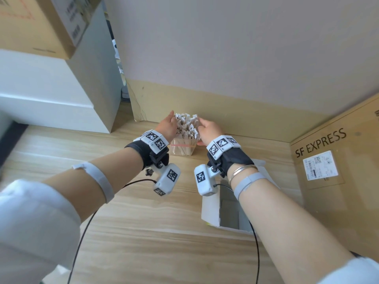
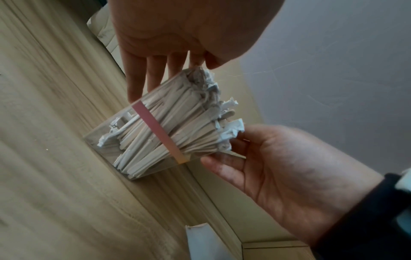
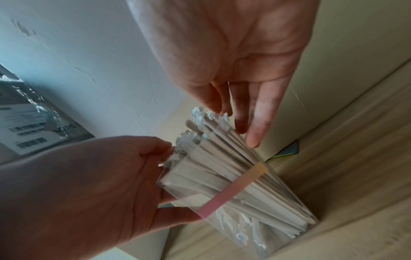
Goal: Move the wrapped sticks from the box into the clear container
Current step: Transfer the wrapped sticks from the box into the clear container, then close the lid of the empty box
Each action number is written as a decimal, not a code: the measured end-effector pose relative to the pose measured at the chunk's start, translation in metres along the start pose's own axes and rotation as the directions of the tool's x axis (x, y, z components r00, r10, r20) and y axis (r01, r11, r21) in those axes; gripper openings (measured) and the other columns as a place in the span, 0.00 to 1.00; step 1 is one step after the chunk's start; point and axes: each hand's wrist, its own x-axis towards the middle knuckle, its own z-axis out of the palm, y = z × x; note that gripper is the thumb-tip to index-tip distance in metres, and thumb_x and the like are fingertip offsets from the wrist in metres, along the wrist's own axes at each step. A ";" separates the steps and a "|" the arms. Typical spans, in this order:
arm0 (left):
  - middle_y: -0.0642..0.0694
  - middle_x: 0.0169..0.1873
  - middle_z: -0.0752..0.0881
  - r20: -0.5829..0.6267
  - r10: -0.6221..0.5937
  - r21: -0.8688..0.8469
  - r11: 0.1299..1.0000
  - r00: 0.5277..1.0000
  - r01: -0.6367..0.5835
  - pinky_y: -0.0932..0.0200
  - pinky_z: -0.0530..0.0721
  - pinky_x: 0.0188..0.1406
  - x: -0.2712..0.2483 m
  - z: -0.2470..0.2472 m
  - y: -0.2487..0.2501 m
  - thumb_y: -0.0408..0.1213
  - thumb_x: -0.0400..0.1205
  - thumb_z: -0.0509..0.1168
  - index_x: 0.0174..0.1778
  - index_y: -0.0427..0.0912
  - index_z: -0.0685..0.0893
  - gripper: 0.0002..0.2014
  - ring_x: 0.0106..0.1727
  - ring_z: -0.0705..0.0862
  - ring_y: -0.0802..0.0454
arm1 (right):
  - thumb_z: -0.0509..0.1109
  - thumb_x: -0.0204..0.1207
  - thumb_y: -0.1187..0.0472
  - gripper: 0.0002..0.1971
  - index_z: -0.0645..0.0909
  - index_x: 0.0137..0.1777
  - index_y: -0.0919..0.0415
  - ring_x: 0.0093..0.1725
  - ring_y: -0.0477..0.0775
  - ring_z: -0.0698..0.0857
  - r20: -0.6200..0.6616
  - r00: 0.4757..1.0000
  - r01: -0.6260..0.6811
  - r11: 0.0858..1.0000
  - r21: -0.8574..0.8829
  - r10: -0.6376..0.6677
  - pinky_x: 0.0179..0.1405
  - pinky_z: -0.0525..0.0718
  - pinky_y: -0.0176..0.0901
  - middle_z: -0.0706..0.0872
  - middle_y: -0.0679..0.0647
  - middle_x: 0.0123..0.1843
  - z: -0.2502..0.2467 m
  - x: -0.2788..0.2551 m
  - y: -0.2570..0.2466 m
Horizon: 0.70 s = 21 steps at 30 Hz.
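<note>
A clear container [image 1: 182,149] with a pink band [image 2: 155,128] stands on the wooden surface by the wall. It is packed with paper-wrapped sticks [image 1: 186,125] whose crumpled ends stick out of the top. My left hand [image 1: 167,125] lies flat against its left side, fingers [image 2: 153,79] straight down the clear wall. My right hand [image 1: 209,128] flanks the right side, and its straight fingers [image 3: 255,126] touch the sticks [image 3: 222,158] near the rim. Neither hand grips a stick. The open white box [image 1: 211,210] sits under my right forearm; no sticks show in the part of its inside that I see.
A large cardboard box [image 1: 332,160] printed SF EXPRESS stands at the right. A white cabinet [image 1: 51,89] with another cardboard box [image 1: 30,21] on top is at the left. The wall is just behind the container. Black cables [image 1: 82,232] hang from both wrists.
</note>
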 end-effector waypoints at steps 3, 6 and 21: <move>0.34 0.79 0.65 -0.011 -0.035 0.048 0.998 0.999 0.036 0.50 0.77 0.67 0.000 0.001 -0.001 0.37 0.87 0.41 0.82 0.44 0.53 0.25 0.70 0.77 0.34 | 0.51 0.85 0.62 0.23 0.65 0.80 0.55 0.54 0.62 0.88 -0.006 1.000 0.005 1.000 -0.027 -0.005 0.56 0.87 0.58 0.79 0.58 0.73 0.002 0.001 0.002; 0.29 0.77 0.66 0.006 -0.067 0.074 0.995 0.998 0.067 0.43 0.73 0.71 -0.004 0.002 0.000 0.37 0.87 0.40 0.82 0.42 0.53 0.25 0.75 0.69 0.29 | 0.52 0.85 0.60 0.21 0.71 0.76 0.59 0.57 0.65 0.87 -0.006 1.000 0.000 1.000 -0.024 0.000 0.59 0.85 0.60 0.82 0.62 0.70 0.001 0.000 0.004; 0.32 0.75 0.69 -0.171 -0.004 0.046 0.999 0.985 0.012 0.51 0.73 0.68 -0.058 0.014 0.007 0.36 0.85 0.47 0.80 0.40 0.60 0.25 0.71 0.75 0.38 | 0.54 0.82 0.62 0.15 0.84 0.52 0.57 0.38 0.54 0.85 -0.104 0.995 0.014 0.999 0.034 -0.010 0.35 0.84 0.41 0.87 0.53 0.46 -0.026 -0.050 0.031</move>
